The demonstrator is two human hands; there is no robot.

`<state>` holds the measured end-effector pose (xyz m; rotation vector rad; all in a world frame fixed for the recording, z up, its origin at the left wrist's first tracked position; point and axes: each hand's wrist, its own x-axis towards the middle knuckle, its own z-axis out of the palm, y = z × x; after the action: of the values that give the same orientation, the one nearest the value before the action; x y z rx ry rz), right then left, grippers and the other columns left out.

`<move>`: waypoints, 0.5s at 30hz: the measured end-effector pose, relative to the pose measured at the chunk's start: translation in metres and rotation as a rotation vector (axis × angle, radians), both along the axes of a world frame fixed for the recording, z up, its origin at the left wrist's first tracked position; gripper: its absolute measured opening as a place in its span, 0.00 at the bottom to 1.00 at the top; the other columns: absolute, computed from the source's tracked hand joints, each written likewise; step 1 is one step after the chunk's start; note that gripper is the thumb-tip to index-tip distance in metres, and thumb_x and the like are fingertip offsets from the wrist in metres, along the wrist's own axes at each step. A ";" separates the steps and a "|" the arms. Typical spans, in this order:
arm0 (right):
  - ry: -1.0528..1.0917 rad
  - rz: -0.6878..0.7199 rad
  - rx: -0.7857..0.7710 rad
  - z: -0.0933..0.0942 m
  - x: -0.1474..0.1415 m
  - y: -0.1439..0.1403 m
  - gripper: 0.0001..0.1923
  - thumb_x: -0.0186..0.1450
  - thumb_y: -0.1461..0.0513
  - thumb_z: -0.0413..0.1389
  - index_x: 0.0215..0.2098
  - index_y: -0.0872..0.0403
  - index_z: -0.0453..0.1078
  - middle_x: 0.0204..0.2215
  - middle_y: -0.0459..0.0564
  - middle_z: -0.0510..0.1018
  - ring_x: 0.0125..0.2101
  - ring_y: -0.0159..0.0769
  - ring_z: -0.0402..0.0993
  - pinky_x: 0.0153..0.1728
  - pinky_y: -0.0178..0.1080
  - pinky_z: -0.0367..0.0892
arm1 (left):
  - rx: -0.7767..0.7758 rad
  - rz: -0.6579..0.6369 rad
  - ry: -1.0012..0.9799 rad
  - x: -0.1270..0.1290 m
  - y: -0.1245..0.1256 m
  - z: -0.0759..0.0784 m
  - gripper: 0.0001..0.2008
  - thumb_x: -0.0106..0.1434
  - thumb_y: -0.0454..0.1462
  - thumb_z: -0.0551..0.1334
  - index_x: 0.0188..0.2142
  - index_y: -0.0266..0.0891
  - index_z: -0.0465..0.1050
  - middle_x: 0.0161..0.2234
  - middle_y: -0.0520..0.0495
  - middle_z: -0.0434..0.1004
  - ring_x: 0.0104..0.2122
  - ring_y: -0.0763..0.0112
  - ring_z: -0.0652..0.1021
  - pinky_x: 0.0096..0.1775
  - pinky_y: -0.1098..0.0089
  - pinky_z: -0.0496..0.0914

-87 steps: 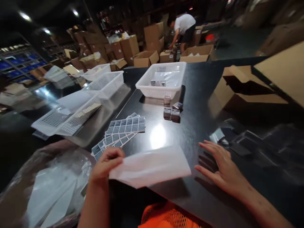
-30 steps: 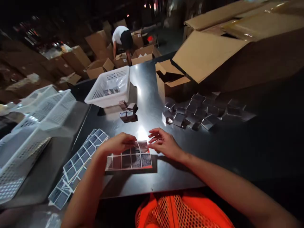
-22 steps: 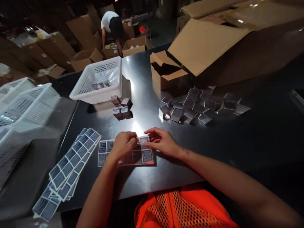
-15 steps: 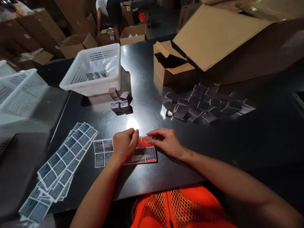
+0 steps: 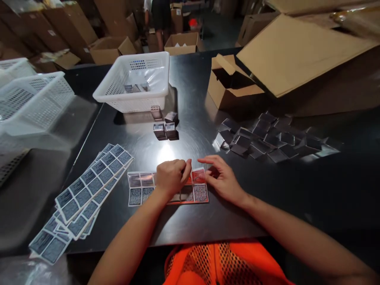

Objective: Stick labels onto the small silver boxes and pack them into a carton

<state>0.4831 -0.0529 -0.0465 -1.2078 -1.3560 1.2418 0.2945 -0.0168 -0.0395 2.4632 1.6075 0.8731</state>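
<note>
A glossy sheet of square panels (image 5: 200, 193) lies in front of me, its right part reflecting orange. My left hand (image 5: 172, 174) rests over the middle of this sheet, its fingers curled into a fist with the thumb on top; whatever it may hold is hidden. At the sheet's upper right corner is my right hand (image 5: 222, 178), index finger and thumb apart, the thumb tip over the last panel. To the left, several similar panelled sheets (image 5: 89, 186) lie fanned in an overlapping stack. Beyond my hands stand a few small boxes (image 5: 164, 127) with printed labels.
A white perforated basket (image 5: 139, 103) holds several small boxes. Many silvery folded pieces (image 5: 264, 138) lie at right, before a small open carton (image 5: 221, 95) and a large cardboard box (image 5: 297, 51). More white baskets (image 5: 44, 103) stand left. A person (image 5: 160, 19) is among cartons behind.
My right index finger and thumb have parted at the sheet's right end. The left fist stays over the sheet. The whole view has shifted, moving things rightward in the picture.
</note>
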 end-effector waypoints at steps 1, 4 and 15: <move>0.005 0.013 -0.002 0.001 0.000 0.000 0.20 0.60 0.58 0.65 0.51 0.50 0.75 0.42 0.48 0.78 0.26 0.26 0.75 0.31 0.34 0.73 | -0.004 0.000 0.000 -0.001 0.001 0.000 0.27 0.71 0.45 0.51 0.15 0.40 0.64 0.13 0.50 0.64 0.17 0.74 0.62 0.26 0.67 0.48; 0.015 0.042 -0.044 0.002 0.002 0.001 0.24 0.61 0.57 0.65 0.55 0.51 0.72 0.31 0.44 0.80 0.29 0.31 0.78 0.32 0.35 0.73 | -0.044 0.015 0.008 -0.002 0.001 0.001 0.29 0.71 0.47 0.49 0.15 0.40 0.65 0.13 0.49 0.64 0.17 0.73 0.63 0.26 0.67 0.49; -0.496 0.212 0.233 0.020 0.003 0.005 0.08 0.70 0.59 0.56 0.39 0.50 0.77 0.41 0.52 0.84 0.41 0.41 0.81 0.43 0.43 0.75 | -0.349 0.285 0.141 -0.004 0.011 0.012 0.27 0.75 0.48 0.50 0.31 0.37 0.82 0.26 0.36 0.81 0.26 0.58 0.78 0.28 0.65 0.50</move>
<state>0.4862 -0.0480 -0.0262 -1.2767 -1.9761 0.9171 0.2907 -0.0054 -0.0273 2.1302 1.9958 0.3998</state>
